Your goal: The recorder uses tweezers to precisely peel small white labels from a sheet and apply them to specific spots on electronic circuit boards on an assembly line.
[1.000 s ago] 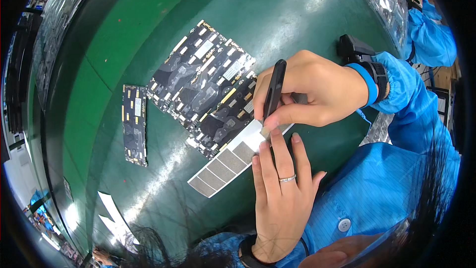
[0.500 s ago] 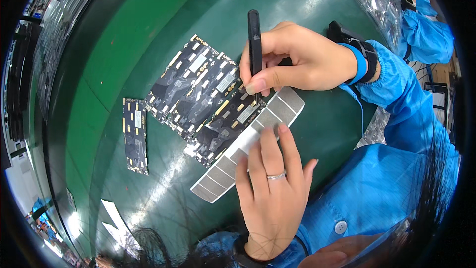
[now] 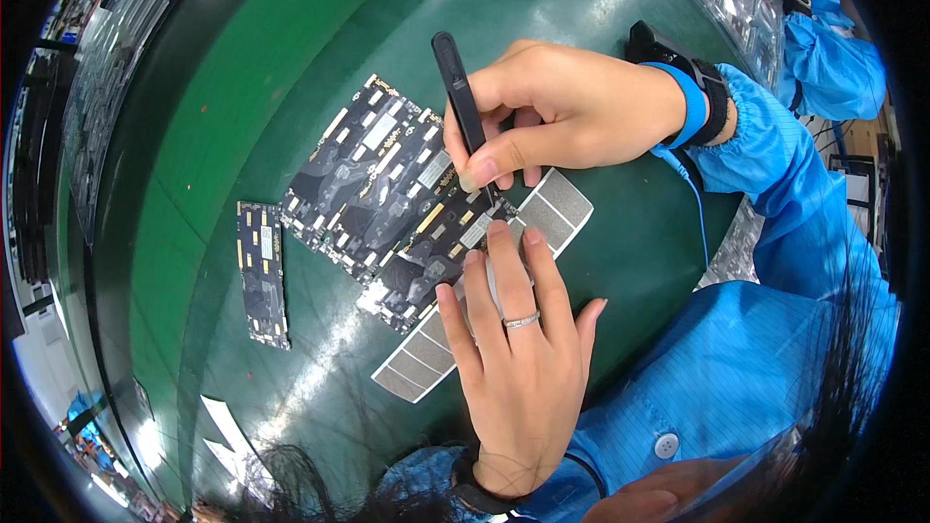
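Black tweezers [image 3: 459, 87] are pinched in my right hand [image 3: 581, 107], their tips down at the right edge of a panel of joined black circuit boards [image 3: 373, 174]. My left hand [image 3: 523, 358] lies palm down with its fingers spread, holding nothing. Its fingertips rest on the panel's lower right edge and over a white strip of grey rectangular stickers [image 3: 554, 216]. That strip runs along the panel's edge, its middle hidden under the fingers. A single narrow circuit board [image 3: 262, 273] lies apart on the left.
Everything lies on a green mat [image 3: 329, 407]. White paper scraps [image 3: 228, 426] are at the lower left. Clear plastic trays [image 3: 717, 0] stand at the far right, near another person's blue sleeve [image 3: 833, 68]. A blue cord [image 3: 699, 203] hangs from my right wrist strap.
My left hand has moved up and left, its fingertips now reaching onto the panel's edge. My right hand has shifted slightly left, the tweezers tilting further left.
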A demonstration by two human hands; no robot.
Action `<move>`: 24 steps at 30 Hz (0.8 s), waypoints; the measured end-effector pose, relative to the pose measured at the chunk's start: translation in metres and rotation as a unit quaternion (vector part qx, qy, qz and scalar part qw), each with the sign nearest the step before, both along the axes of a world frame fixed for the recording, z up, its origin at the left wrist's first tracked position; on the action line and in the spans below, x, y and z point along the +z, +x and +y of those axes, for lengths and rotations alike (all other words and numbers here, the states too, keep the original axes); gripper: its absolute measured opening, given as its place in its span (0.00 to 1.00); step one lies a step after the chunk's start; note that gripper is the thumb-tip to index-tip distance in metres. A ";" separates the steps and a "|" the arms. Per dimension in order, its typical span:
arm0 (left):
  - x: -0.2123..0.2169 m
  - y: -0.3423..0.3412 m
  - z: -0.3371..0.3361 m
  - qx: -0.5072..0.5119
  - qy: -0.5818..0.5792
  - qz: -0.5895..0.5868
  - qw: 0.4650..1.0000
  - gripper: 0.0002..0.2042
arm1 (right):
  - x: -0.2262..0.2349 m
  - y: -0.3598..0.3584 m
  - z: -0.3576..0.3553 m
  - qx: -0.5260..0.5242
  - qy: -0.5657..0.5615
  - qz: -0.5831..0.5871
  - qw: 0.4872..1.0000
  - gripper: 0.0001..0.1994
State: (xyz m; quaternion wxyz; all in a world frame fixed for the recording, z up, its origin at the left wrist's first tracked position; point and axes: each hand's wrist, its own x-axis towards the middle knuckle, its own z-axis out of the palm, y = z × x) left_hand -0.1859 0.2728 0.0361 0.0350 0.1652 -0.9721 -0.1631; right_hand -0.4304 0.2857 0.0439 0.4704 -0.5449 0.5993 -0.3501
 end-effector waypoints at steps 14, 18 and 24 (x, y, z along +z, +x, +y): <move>0.003 -0.005 -0.004 0.005 -0.042 -0.008 0.999 0.39 | 0.000 -0.006 0.000 0.064 -0.091 0.105 0.988 0.10; 0.008 -0.005 -0.013 0.014 -0.033 0.009 0.999 0.37 | -0.005 -0.006 0.005 -0.011 -0.083 -0.038 0.996 0.09; 0.009 0.014 -0.054 0.071 0.012 0.043 0.997 0.30 | -0.006 -0.009 0.008 -0.127 -0.092 -0.116 0.981 0.10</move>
